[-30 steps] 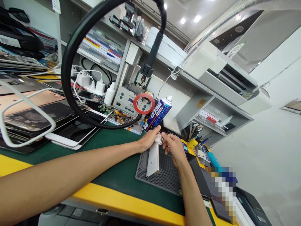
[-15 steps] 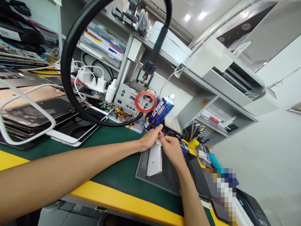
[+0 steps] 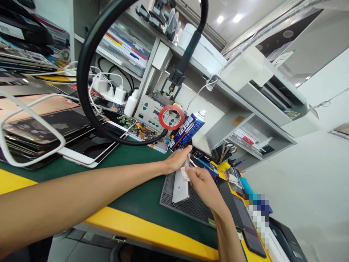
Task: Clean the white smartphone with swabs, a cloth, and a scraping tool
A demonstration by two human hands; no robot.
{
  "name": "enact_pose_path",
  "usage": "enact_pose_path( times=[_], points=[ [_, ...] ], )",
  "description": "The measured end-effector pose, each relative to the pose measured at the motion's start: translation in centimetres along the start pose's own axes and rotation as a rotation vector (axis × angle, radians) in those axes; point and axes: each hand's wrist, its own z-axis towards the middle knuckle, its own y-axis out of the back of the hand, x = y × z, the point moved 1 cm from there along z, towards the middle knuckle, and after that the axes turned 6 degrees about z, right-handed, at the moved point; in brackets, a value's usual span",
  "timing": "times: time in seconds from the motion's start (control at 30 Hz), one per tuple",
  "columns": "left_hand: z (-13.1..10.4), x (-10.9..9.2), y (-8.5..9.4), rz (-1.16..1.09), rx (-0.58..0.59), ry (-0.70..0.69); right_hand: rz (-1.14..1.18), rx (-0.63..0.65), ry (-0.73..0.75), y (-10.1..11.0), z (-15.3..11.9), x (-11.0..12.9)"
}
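Observation:
My left hand (image 3: 177, 160) grips the far end of a slim silver smartphone (image 3: 179, 192), with the thumb stretched along it. The phone is tilted, its back with a small logo facing me, over a grey perforated pad (image 3: 198, 206). Between the thumb and fingers of my right hand (image 3: 203, 183) is a folded white wipe (image 3: 184, 174), pressed against the phone's right edge and back. The fingers beneath the phone are hidden. Just beyond my left hand stands a blue spray can (image 3: 188, 129) with a white cap.
A black flexible hose (image 3: 81, 87) loops over the bench near a red tape roll (image 3: 171, 117). White-framed tablets (image 3: 91, 145) and stacked device parts lie left. Dark tablets (image 3: 249, 227) lie right. A yellow edge (image 3: 136, 225) borders the green mat (image 3: 131, 193).
My right hand has moved down the phone, towards me, with the white wipe. The left hand keeps its hold at the far end. The view has shifted slightly.

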Motion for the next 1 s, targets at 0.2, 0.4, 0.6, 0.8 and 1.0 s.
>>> enact_pose_path(
  times=[0.2,0.4,0.6,0.8,1.0],
  points=[
    [0.0,-0.1,-0.5,0.099,-0.011,-0.082,-0.009,-0.036,-0.074,-1.3,-4.2,0.3],
    [0.0,-0.3,-0.6,0.157,-0.027,-0.113,-0.087,-0.185,-0.017,-3.2,-6.6,0.0],
    [-0.2,-0.5,-0.4,0.158,-0.022,-0.112,-0.217,-0.329,0.092,-4.8,-7.3,-1.6],
    [-0.2,-0.3,-0.5,0.151,-0.022,-0.108,-0.369,-0.435,0.306,-6.0,-7.3,-3.0],
    [-0.1,-0.3,-0.4,0.166,-0.019,-0.104,-0.471,-0.334,0.343,-5.9,-7.5,-2.4]
  ],
)
